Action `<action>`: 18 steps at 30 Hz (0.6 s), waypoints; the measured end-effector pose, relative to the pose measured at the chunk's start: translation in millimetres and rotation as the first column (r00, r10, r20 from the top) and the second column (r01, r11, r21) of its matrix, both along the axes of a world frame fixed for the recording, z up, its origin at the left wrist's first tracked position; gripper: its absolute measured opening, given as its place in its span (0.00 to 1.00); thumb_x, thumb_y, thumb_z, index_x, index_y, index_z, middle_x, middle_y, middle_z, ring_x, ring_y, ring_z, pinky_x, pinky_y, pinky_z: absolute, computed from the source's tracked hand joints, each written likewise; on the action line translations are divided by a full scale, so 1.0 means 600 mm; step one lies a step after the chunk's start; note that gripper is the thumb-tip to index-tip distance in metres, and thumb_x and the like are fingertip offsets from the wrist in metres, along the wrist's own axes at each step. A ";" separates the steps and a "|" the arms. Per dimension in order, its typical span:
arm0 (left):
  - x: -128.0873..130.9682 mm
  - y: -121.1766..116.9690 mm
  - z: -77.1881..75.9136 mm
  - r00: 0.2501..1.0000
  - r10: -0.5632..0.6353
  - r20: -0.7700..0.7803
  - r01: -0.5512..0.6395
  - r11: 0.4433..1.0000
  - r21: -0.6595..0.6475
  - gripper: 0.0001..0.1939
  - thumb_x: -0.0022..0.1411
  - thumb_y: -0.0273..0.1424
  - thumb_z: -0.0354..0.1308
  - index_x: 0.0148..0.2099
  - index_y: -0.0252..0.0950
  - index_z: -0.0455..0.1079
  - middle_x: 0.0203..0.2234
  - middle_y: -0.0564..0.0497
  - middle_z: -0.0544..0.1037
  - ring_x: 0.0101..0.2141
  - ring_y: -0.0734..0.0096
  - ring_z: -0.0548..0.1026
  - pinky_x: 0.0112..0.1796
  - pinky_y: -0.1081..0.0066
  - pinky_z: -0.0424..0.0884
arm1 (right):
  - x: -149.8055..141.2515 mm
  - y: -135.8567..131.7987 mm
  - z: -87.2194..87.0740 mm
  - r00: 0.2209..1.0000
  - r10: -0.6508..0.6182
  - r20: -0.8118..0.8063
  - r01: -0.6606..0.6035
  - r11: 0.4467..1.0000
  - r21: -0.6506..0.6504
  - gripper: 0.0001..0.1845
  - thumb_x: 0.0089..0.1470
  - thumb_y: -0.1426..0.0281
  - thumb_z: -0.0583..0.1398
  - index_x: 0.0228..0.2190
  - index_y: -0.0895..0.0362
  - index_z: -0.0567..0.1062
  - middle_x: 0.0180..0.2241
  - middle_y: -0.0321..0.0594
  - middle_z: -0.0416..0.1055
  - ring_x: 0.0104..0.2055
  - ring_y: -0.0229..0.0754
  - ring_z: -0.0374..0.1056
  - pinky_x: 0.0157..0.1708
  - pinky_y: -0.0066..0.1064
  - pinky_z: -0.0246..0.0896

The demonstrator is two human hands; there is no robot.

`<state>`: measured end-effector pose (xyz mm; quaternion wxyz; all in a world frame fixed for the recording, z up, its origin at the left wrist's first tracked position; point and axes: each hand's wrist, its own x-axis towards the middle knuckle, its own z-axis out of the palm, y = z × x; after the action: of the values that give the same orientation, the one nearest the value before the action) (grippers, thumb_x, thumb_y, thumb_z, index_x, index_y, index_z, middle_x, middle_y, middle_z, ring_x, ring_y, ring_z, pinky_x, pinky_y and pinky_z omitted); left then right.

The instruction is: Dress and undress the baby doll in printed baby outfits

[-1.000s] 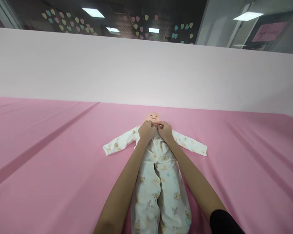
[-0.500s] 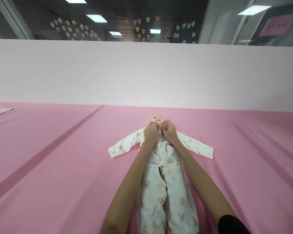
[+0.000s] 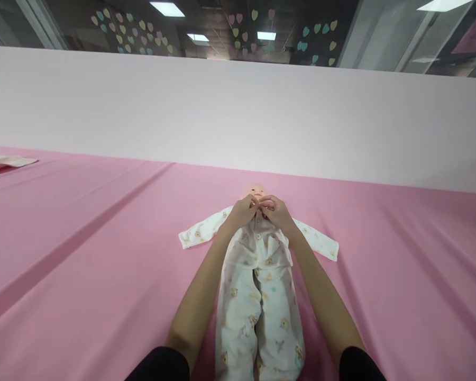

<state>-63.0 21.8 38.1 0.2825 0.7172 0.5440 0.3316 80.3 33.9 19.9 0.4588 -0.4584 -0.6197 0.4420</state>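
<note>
Working fingertips nearly closed, left hand (image 3: 244,211) and right hand (image 3: 277,212) together, at the collar of a white, bear-print fabric baby outfit (image 3: 278,312) laid out beneath and nearer; unclear whether gripping cloth. Just beyond, pale plastic doll's head (image 3: 257,189). Apparently adjusting the neckline; calls for light, steady fingertips.

Black sleeves (image 3: 162,364), bare forearms (image 3: 200,288).

A hand could pass low over the pink sheet (image 3: 103,275) left or right of the outfit (image 3: 238,317); the white wall (image 3: 230,116) blocks the far side, and a cloth (image 3: 11,161) obstructs the far left.
</note>
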 end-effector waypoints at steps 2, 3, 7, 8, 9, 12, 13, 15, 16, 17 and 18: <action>-0.009 -0.010 0.013 0.997 -0.076 -0.001 0.076 0.995 -0.059 0.07 0.62 0.34 0.47 0.38 0.39 0.65 0.23 0.55 0.74 0.24 0.73 0.71 0.27 0.74 0.63 | 0.004 -0.010 0.014 0.977 -0.028 0.214 0.011 0.997 0.077 0.10 0.46 0.74 0.55 0.34 0.56 0.70 0.31 0.36 0.74 0.25 0.35 0.66 0.28 0.27 0.61; -0.012 -0.016 0.020 0.993 -0.114 -0.020 0.112 0.990 -0.087 0.08 0.61 0.35 0.49 0.40 0.39 0.66 0.25 0.54 0.75 0.25 0.72 0.71 0.27 0.74 0.64 | 0.006 -0.017 0.021 0.940 -0.064 0.336 0.021 0.991 0.130 0.10 0.47 0.76 0.54 0.34 0.57 0.71 0.30 0.36 0.73 0.26 0.35 0.66 0.28 0.27 0.60; -0.020 -0.032 0.038 0.970 -0.205 -0.128 0.185 0.971 -0.153 0.12 0.57 0.36 0.52 0.43 0.40 0.68 0.36 0.51 0.78 0.35 0.68 0.75 0.31 0.73 0.68 | 0.009 -0.047 0.051 0.710 -0.110 0.695 -0.054 0.976 0.210 0.09 0.48 0.78 0.55 0.30 0.58 0.74 0.28 0.38 0.73 0.30 0.38 0.66 0.28 0.27 0.55; -0.021 -0.033 0.039 0.966 -0.211 -0.147 0.188 0.970 -0.156 0.13 0.56 0.34 0.52 0.44 0.40 0.68 0.38 0.51 0.78 0.36 0.67 0.75 0.32 0.73 0.68 | 0.009 -0.053 0.057 0.673 -0.069 0.736 -0.098 0.979 0.181 0.08 0.48 0.78 0.55 0.29 0.58 0.75 0.28 0.39 0.73 0.30 0.38 0.66 0.27 0.27 0.54; -0.022 -0.034 0.039 0.963 -0.216 -0.160 0.192 0.969 -0.153 0.15 0.56 0.32 0.51 0.46 0.40 0.68 0.39 0.51 0.78 0.37 0.67 0.75 0.33 0.73 0.68 | 0.008 -0.058 0.062 0.648 -0.029 0.761 -0.136 0.979 0.153 0.08 0.48 0.78 0.56 0.27 0.58 0.75 0.29 0.39 0.74 0.31 0.38 0.67 0.27 0.26 0.53; -0.023 -0.033 0.034 0.957 -0.234 -0.174 0.211 0.967 -0.140 0.20 0.54 0.27 0.50 0.50 0.40 0.66 0.37 0.52 0.79 0.37 0.68 0.75 0.33 0.73 0.69 | 0.004 -0.064 0.070 0.599 -0.005 0.801 -0.162 0.979 0.127 0.08 0.47 0.78 0.57 0.28 0.59 0.76 0.31 0.40 0.75 0.33 0.38 0.68 0.27 0.25 0.54; -0.023 -0.033 0.032 0.956 -0.234 -0.178 0.212 0.968 -0.135 0.21 0.53 0.26 0.50 0.50 0.40 0.66 0.36 0.52 0.79 0.37 0.68 0.75 0.32 0.73 0.69 | 0.002 -0.065 0.071 0.583 -0.019 0.812 -0.148 0.980 0.130 0.08 0.48 0.78 0.57 0.29 0.59 0.76 0.32 0.40 0.75 0.33 0.38 0.68 0.27 0.25 0.54; -0.020 -0.033 0.031 0.956 -0.221 -0.194 0.200 0.972 -0.122 0.22 0.52 0.25 0.49 0.51 0.40 0.65 0.34 0.52 0.79 0.36 0.68 0.75 0.31 0.74 0.68 | 0.000 -0.064 0.072 0.554 -0.029 0.832 -0.129 0.984 0.120 0.07 0.48 0.77 0.58 0.31 0.59 0.77 0.33 0.41 0.75 0.34 0.39 0.68 0.27 0.25 0.54; -0.019 -0.033 0.031 0.956 -0.213 -0.203 0.193 0.975 -0.114 0.23 0.51 0.24 0.49 0.52 0.39 0.65 0.34 0.52 0.79 0.35 0.68 0.75 0.30 0.74 0.68 | 0.000 -0.064 0.071 0.539 -0.029 0.842 -0.126 0.985 0.115 0.07 0.48 0.76 0.59 0.31 0.59 0.77 0.33 0.42 0.75 0.34 0.40 0.69 0.27 0.26 0.54; -0.017 -0.033 0.031 0.955 -0.205 -0.213 0.186 0.977 -0.105 0.24 0.51 0.24 0.49 0.52 0.39 0.64 0.34 0.52 0.79 0.34 0.68 0.75 0.30 0.74 0.68 | -0.001 -0.064 0.071 0.522 -0.031 0.852 -0.123 0.986 0.111 0.07 0.48 0.76 0.59 0.31 0.59 0.77 0.33 0.42 0.75 0.34 0.40 0.69 0.27 0.26 0.54; -0.015 -0.034 0.032 0.954 -0.200 -0.223 0.182 0.979 -0.095 0.25 0.50 0.24 0.50 0.52 0.40 0.64 0.34 0.53 0.79 0.33 0.69 0.75 0.29 0.74 0.68 | -0.001 -0.064 0.069 0.507 -0.038 0.861 -0.116 0.987 0.112 0.07 0.48 0.76 0.59 0.31 0.59 0.77 0.33 0.42 0.75 0.35 0.41 0.69 0.27 0.27 0.54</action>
<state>-71.9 1.5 57.3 0.2741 0.7893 0.5131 0.1967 79.6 -4.3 61.5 0.1148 -0.5659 -0.8080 0.1171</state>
